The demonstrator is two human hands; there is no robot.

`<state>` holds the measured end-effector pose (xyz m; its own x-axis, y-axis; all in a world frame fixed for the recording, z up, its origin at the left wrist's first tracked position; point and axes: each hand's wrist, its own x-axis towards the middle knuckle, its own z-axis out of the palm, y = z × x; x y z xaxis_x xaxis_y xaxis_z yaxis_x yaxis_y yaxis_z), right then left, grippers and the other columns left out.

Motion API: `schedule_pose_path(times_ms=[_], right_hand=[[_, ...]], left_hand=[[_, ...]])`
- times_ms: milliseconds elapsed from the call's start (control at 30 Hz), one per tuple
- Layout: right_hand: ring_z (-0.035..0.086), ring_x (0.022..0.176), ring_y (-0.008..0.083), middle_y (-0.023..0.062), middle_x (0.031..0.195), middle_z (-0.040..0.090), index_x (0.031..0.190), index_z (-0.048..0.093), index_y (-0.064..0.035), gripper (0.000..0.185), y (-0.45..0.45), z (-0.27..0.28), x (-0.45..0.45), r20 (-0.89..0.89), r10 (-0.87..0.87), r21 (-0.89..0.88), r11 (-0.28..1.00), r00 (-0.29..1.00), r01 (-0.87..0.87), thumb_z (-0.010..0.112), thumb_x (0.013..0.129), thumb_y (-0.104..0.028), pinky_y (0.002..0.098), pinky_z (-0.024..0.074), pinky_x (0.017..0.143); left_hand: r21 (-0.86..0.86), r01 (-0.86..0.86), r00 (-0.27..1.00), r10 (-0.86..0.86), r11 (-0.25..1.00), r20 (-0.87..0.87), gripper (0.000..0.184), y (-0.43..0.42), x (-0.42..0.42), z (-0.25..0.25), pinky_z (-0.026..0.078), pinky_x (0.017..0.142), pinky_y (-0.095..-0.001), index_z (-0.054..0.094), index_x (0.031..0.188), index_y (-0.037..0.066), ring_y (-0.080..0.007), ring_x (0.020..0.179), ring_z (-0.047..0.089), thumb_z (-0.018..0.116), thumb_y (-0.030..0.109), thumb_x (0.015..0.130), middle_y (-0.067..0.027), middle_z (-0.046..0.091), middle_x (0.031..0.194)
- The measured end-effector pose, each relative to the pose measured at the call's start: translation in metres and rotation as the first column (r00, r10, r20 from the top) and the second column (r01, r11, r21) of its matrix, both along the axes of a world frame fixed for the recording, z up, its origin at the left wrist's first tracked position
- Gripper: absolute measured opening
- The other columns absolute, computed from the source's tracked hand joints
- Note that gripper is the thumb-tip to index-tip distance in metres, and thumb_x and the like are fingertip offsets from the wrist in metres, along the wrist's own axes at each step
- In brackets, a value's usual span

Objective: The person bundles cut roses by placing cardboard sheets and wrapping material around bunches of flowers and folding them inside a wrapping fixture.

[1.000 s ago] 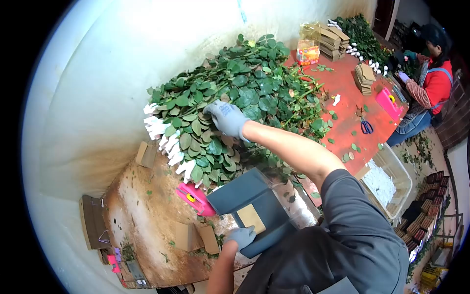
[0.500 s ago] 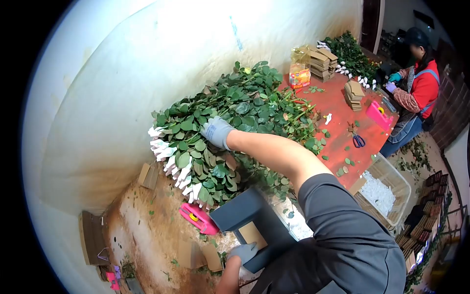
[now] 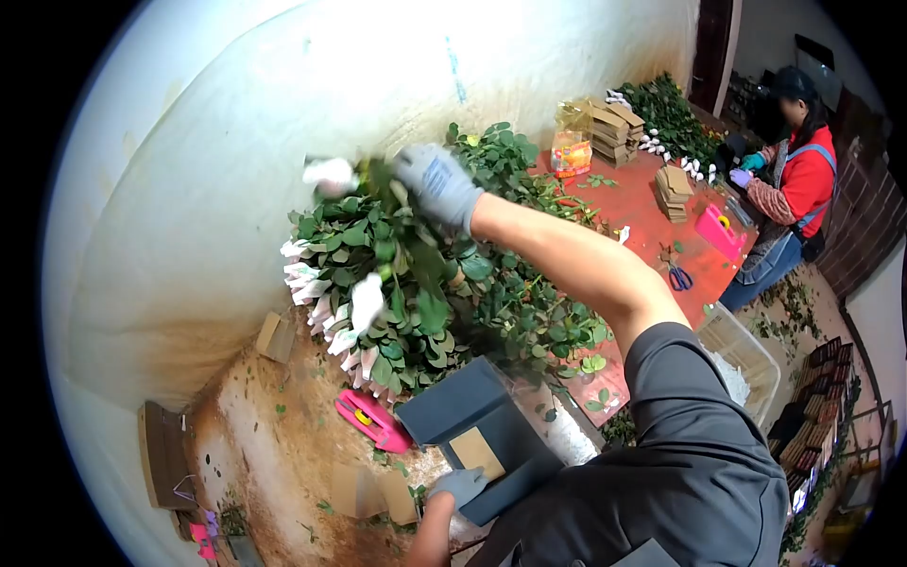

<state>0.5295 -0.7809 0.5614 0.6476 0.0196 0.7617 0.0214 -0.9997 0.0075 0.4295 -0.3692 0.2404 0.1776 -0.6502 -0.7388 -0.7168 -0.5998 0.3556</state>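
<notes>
My right hand (image 3: 439, 187), in a grey glove, is closed round leafy stems lifted above the pile of greenery (image 3: 472, 283). Two white-wrapped flower heads hang from these stems, one at the upper left (image 3: 331, 177) and one lower down (image 3: 367, 302), both blurred. More white-wrapped heads (image 3: 307, 283) line the pile's left edge. My left hand (image 3: 460, 485), also gloved, rests with its fingers on a piece of cardboard (image 3: 477, 454) in the dark grey box-like holder (image 3: 501, 425). A pink tape dispenser (image 3: 373, 420) lies left of the holder.
Folded cardboard pieces (image 3: 359, 491) lie on the brown table (image 3: 255, 435). On the red table (image 3: 628, 203) are cardboard stacks (image 3: 674, 194), scissors (image 3: 679, 276) and another pink dispenser (image 3: 720, 232). A clear bin (image 3: 756, 354) stands beside it. A co-worker (image 3: 803, 180) stands at the far right.
My right hand has risen from the pile, lifting leafy stems with white-wrapped heads. My left hand stays at the cardboard in the holder. The whole view has shifted slightly.
</notes>
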Motion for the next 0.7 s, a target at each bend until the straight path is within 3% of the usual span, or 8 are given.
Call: schedule_pose_path(times_ms=[167,300,367,400,467,567,633,700], right_hand=[[0.060,0.081,0.0249,0.0064,0.087,0.058,0.106,0.062,-0.0197,0.019,0.059,-0.017,0.022,0.141,0.359,-0.191,0.924,0.923,-0.330,0.061,0.087,-0.016,0.0397,0.0482,0.073],[0.062,0.089,0.0255,0.0065,0.090,0.060,0.105,0.064,-0.0178,0.020,0.097,-0.021,0.044,0.118,0.368,-0.282,0.903,0.922,-0.324,0.061,0.085,-0.019,0.0393,0.0486,0.074],[0.063,0.093,0.0272,0.0081,0.095,0.063,0.104,0.068,-0.0160,0.021,0.094,-0.041,0.070,-0.015,0.217,-0.177,0.960,0.976,-0.217,0.062,0.085,-0.019,0.0413,0.0509,0.077],[0.066,0.101,0.0285,0.0106,0.105,0.067,0.105,0.071,-0.0139,0.021,0.087,-0.048,0.074,-0.241,0.075,-0.133,0.985,0.968,-0.110,0.061,0.087,-0.019,0.0434,0.0522,0.082],[0.068,0.111,0.0301,0.0117,0.120,0.069,0.116,0.070,-0.0120,0.026,0.072,-0.059,0.081,-0.566,-0.095,-0.033,0.995,0.819,0.092,0.061,0.092,-0.018,0.0485,0.0511,0.088],[0.067,0.104,0.0297,0.0132,0.114,0.066,0.130,0.056,-0.0114,0.042,0.053,-0.066,0.081,-0.544,-0.188,-0.033,0.979,0.818,0.203,0.062,0.089,-0.015,0.0467,0.0507,0.087],[0.067,0.101,0.0296,0.0131,0.109,0.065,0.132,0.055,-0.0125,0.043,0.044,-0.063,0.090,-0.252,-0.029,0.014,0.999,0.967,0.034,0.062,0.089,-0.015,0.0445,0.0508,0.087],[0.068,0.094,0.0319,0.0121,0.109,0.065,0.131,0.058,-0.0191,0.044,0.058,-0.021,0.073,-0.046,0.146,0.007,0.989,0.988,-0.146,0.062,0.088,-0.012,0.0434,0.0540,0.078]], left_hand=[[0.017,0.024,1.000,-0.024,1.000,0.006,0.056,-0.001,0.000,0.002,0.044,0.108,-0.0467,0.056,0.141,0.016,-0.0406,0.125,0.058,0.037,0.047,0.098,-0.0201,0.061,0.137],[0.043,0.020,1.000,-0.021,0.999,0.020,0.056,-0.006,-0.002,0.012,0.044,0.108,-0.0470,0.056,0.141,0.016,-0.0407,0.124,0.059,0.037,0.047,0.099,-0.0204,0.061,0.137],[0.057,0.017,1.000,-0.019,0.998,0.019,0.056,-0.004,-0.003,0.008,0.044,0.108,-0.0472,0.055,0.141,0.016,-0.0406,0.124,0.059,0.037,0.047,0.099,-0.0202,0.061,0.138],[0.061,0.019,1.000,-0.020,0.998,0.024,0.056,-0.003,-0.001,0.005,0.044,0.108,-0.0474,0.055,0.141,0.016,-0.0404,0.125,0.059,0.036,0.047,0.099,-0.0200,0.060,0.138],[0.049,-0.002,1.000,0.001,0.999,0.028,0.055,0.000,-0.001,-0.005,0.044,0.108,-0.0477,0.056,0.141,0.017,-0.0406,0.124,0.059,0.036,0.047,0.100,-0.0201,0.061,0.137],[0.042,-0.025,0.999,0.024,0.999,0.034,0.055,-0.001,-0.005,0.004,0.044,0.108,-0.0483,0.056,0.141,0.017,-0.0411,0.124,0.059,0.036,0.047,0.100,-0.0201,0.062,0.136],[0.047,-0.032,0.999,0.030,0.998,0.031,0.054,-0.004,-0.006,0.012,0.044,0.108,-0.0487,0.056,0.142,0.017,-0.0415,0.124,0.059,0.036,0.047,0.100,-0.0202,0.062,0.135],[0.045,-0.039,0.999,0.038,0.998,0.027,0.055,-0.005,-0.006,0.016,0.043,0.109,-0.0495,0.056,0.141,0.017,-0.0420,0.124,0.059,0.036,0.047,0.100,-0.0201,0.062,0.135]])
